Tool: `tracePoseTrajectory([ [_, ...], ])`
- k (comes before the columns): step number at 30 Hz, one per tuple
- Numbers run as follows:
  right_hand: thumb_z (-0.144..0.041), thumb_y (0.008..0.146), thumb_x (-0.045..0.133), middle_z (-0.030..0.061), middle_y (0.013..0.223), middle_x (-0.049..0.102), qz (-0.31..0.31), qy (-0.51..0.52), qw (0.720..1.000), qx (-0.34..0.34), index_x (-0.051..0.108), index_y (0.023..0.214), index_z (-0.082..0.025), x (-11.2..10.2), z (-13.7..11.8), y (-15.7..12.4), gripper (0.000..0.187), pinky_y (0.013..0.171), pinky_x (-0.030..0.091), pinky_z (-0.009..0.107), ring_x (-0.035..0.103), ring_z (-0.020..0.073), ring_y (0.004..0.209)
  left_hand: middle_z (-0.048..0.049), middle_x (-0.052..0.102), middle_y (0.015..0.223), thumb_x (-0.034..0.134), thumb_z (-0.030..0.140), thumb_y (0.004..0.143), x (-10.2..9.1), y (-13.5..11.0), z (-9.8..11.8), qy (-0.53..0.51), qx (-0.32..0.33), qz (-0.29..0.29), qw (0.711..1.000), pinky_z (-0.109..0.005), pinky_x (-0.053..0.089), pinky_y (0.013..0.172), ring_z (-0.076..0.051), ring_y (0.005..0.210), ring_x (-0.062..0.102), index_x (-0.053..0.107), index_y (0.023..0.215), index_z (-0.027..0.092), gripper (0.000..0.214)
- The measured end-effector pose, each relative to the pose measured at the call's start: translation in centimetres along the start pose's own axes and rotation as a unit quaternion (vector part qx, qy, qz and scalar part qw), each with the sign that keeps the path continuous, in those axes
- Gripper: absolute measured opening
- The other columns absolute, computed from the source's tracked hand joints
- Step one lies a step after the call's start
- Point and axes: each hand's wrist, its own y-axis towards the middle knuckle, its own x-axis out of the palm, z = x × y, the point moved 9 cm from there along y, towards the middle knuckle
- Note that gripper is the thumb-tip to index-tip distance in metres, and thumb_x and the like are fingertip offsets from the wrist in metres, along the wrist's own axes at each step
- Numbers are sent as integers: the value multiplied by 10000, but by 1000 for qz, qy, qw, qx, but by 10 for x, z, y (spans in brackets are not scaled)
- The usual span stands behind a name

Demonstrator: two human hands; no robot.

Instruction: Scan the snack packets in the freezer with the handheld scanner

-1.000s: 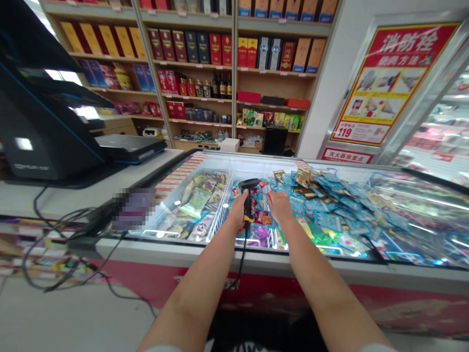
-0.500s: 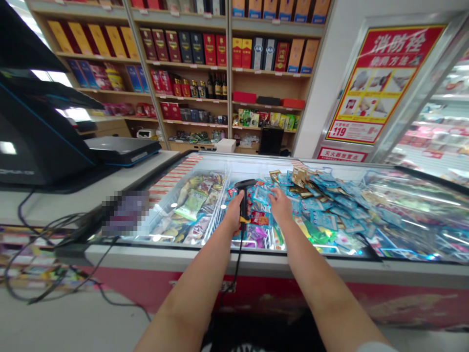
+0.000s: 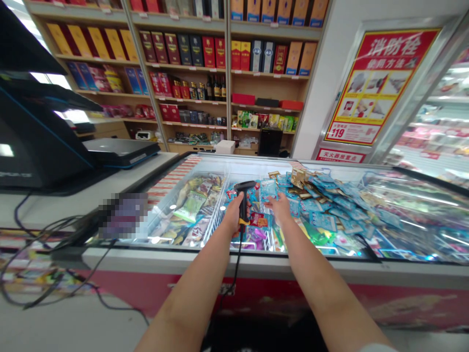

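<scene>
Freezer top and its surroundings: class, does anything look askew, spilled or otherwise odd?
Yes: blue and brown packets lie in a loose, jumbled heap on the freezer, turned at all angles, unlike the boxes standing in rows behind. Cables also hang in tangled loops at the left. No damage is visible.

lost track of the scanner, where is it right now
The scanner is near the middle of the head view, gripped in the left hand over the freezer, just left of the blue packet in the right hand.
</scene>
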Motion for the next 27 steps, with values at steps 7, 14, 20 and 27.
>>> tracePoseTrajectory([
  [7, -228, 819, 493, 73, 983, 648, -22, 76, 997, 16, 359, 1353, -178, 8, 2, 0, 553, 741, 585, 364, 721, 217, 805, -5, 532, 500, 592, 661, 719, 2, 0, -1, 34, 2, -15, 999, -205, 333, 352, -90, 375, 469, 594, 699, 144, 518],
  [14, -230, 827, 489, 46, 910, 633, -22, 69, 997, 13, 451, 1265, -158, 12, 9, 3, 445, 753, 581, 379, 709, 200, 749, -3, 556, 538, 615, 627, 722, 7, -3, 0, 39, 8, -35, 999, -204, 352, 358, -90, 396, 473, 605, 760, 160, 468],
  [20, -223, 796, 520, 16, 857, 614, -17, 99, 995, 13, 506, 1115, -161, 11, 10, 3, 325, 735, 574, 351, 694, 177, 695, 3, 526, 504, 589, 628, 742, 12, -5, -1, 59, 6, -65, 996, -206, 343, 358, -90, 377, 469, 590, 710, 153, 476],
  [27, -227, 724, 595, -40, 698, 583, -24, 148, 989, -13, 532, 941, -191, 10, 11, 7, 230, 678, 558, 353, 672, 177, 625, 6, 533, 520, 600, 611, 742, 14, -6, 1, 50, 14, -67, 996, -206, 348, 361, -91, 390, 470, 583, 710, 154, 458],
])
